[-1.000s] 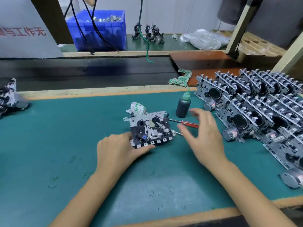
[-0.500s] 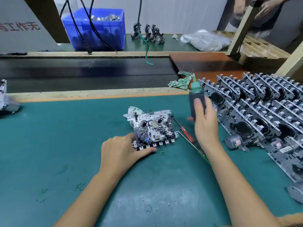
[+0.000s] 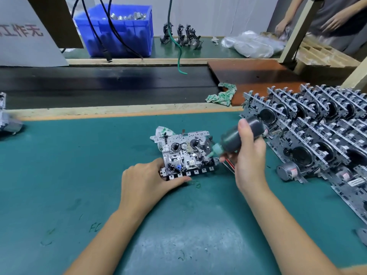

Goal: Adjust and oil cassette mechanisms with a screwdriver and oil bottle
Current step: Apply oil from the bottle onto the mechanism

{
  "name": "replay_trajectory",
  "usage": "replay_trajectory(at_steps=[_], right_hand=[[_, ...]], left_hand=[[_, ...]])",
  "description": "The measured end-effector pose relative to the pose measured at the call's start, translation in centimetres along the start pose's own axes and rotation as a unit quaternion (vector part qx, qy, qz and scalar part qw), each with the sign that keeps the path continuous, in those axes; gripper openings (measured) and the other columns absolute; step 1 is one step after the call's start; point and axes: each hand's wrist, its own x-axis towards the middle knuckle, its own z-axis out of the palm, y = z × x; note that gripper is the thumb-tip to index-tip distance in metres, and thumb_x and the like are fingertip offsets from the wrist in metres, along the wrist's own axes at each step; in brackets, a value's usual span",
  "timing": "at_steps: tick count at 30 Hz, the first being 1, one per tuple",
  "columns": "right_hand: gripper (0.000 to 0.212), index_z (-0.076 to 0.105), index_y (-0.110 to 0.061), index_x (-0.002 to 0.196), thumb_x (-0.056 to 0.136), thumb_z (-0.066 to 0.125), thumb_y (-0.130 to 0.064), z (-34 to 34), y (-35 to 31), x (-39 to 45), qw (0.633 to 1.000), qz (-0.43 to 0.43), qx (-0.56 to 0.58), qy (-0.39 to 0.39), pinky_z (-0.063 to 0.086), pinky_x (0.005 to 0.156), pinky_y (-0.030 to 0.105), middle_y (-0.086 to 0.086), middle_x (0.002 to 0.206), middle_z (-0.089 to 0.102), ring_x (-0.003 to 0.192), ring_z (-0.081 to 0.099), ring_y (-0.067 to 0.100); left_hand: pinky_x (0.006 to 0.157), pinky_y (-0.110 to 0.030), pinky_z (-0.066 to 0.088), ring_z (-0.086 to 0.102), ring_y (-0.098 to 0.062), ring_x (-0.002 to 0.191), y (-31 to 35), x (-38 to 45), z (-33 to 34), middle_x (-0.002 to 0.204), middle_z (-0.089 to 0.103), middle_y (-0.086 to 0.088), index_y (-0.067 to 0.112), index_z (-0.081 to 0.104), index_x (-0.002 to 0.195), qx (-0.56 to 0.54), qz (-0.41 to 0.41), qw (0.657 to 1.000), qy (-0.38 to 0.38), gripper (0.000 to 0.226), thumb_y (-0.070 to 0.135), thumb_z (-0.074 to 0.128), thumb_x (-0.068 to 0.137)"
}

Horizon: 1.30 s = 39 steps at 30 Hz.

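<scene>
A metal cassette mechanism [image 3: 185, 152] lies flat on the green mat [image 3: 79, 175] at the centre. My left hand [image 3: 146, 178] grips its near left corner, thumb along the front edge. My right hand [image 3: 248, 155] grips a dark oil bottle [image 3: 236, 136], tipped on its side with its green nozzle [image 3: 213, 152] pointing left and down at the mechanism's right side. A red-handled screwdriver [image 3: 228, 164] lies on the mat, mostly hidden behind my right hand.
Rows of several finished mechanisms [image 3: 317, 139] lean stacked at the right. A crumpled cloth [image 3: 222, 95] lies by a brown board. Behind the mat runs a dark conveyor belt [image 3: 99, 86], then a blue bin [image 3: 119, 30]. Another person's hands [image 3: 333, 20] show at top right.
My right hand reached for the standing oil bottle, lifted it, and has now tipped it sideways with the nozzle down at the mechanism. My left hand stayed on the mechanism.
</scene>
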Motion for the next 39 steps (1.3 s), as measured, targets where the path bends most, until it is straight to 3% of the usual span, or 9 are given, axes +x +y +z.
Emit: replay_trajectory(at_steps=[6,10,14,16,19,24,33,36,39], right_hand=[[0.029,0.05,-0.017,0.076,0.078,0.057,-0.045,0.0,0.4,-0.2,0.996,-0.041,-0.085,-0.008,0.035,0.034,0.015,-0.012,0.049,0.055,0.039,0.048,0.003],[0.027,0.05,-0.018,0.075,0.079,0.057,-0.044,0.1,0.5,-0.3,0.993,-0.043,-0.104,-0.021,0.036,0.035,0.016,-0.014,0.049,0.053,0.04,0.046,0.002],[0.035,0.05,-0.013,0.074,0.082,0.063,-0.045,0.1,0.6,-0.4,0.991,-0.059,-0.112,-0.034,0.035,0.035,0.018,-0.012,0.049,0.051,0.04,0.043,0.005],[0.035,0.051,-0.012,0.075,0.078,0.058,-0.047,0.1,0.6,-0.5,0.99,-0.064,-0.122,-0.039,0.035,0.035,0.018,-0.011,0.05,0.052,0.04,0.044,0.005],[0.038,0.052,-0.01,0.077,0.077,0.057,-0.048,0.1,0.7,-0.4,0.989,-0.065,-0.13,-0.039,0.035,0.036,0.018,-0.011,0.051,0.052,0.041,0.045,0.005],[0.031,0.053,-0.012,0.077,0.085,0.06,-0.041,-0.1,0.8,-0.3,0.988,-0.069,-0.129,-0.043,0.036,0.036,0.019,-0.007,0.054,0.053,0.04,0.045,0.007],[0.031,0.052,-0.013,0.078,0.085,0.061,-0.042,-0.2,0.9,-0.2,0.987,-0.076,-0.133,-0.039,0.036,0.037,0.02,-0.009,0.054,0.054,0.039,0.045,0.007],[0.027,0.052,-0.013,0.077,0.086,0.061,-0.037,-0.4,0.8,0.0,0.988,-0.087,-0.127,-0.012,0.039,0.037,0.019,-0.011,0.052,0.057,0.04,0.048,0.005],[0.017,0.055,-0.014,0.085,0.091,0.06,-0.029,-0.8,0.3,0.6,0.993,-0.095,-0.064,0.029,0.049,0.044,0.018,-0.01,0.065,0.067,0.047,0.059,0.006]], left_hand=[[0.046,-0.032,0.04,0.052,-0.027,0.047,-0.1,0.0,0.1,0.042,0.053,-0.002,0.02,0.049,0.054,-0.015,0.001,1.0,0.003,0.067,0.087,0.051,0.053],[0.045,-0.03,0.035,0.053,-0.029,0.045,-0.1,-0.1,0.2,0.041,0.053,-0.002,0.029,0.024,0.05,-0.03,0.022,0.999,0.02,0.062,0.086,0.047,0.054],[0.049,-0.033,0.043,0.057,-0.027,0.052,-0.1,0.1,0.1,0.046,0.057,-0.002,0.02,0.061,0.062,0.006,0.004,1.0,0.0,0.075,0.092,0.043,0.053],[0.052,-0.033,0.045,0.059,-0.024,0.055,0.0,0.1,0.1,0.048,0.059,-0.001,0.02,0.067,0.071,0.025,-0.004,1.0,-0.004,0.082,0.092,0.034,0.053],[0.05,-0.032,0.044,0.058,-0.025,0.053,0.0,0.0,0.1,0.047,0.058,-0.001,0.019,0.067,0.069,0.014,0.0,1.0,-0.002,0.083,0.096,0.042,0.051],[0.046,-0.031,0.04,0.055,-0.029,0.047,0.1,-0.1,-0.2,0.042,0.054,-0.003,0.021,0.056,0.057,-0.012,0.012,1.0,0.01,0.065,0.084,0.044,0.055],[0.047,-0.032,0.042,0.057,-0.027,0.05,0.0,-0.1,-0.1,0.044,0.057,-0.002,0.021,0.063,0.064,-0.013,0.01,1.0,0.012,0.074,0.091,0.041,0.054],[0.051,-0.033,0.045,0.057,-0.023,0.052,0.0,-0.1,0.0,0.046,0.057,-0.001,0.019,0.063,0.067,0.007,-0.008,1.0,0.007,0.084,0.096,0.03,0.052],[0.047,-0.03,0.042,0.05,-0.021,0.045,0.0,-0.1,-0.2,0.04,0.051,-0.001,0.028,0.062,0.063,-0.034,-0.01,0.999,0.025,0.069,0.09,0.034,0.056]])
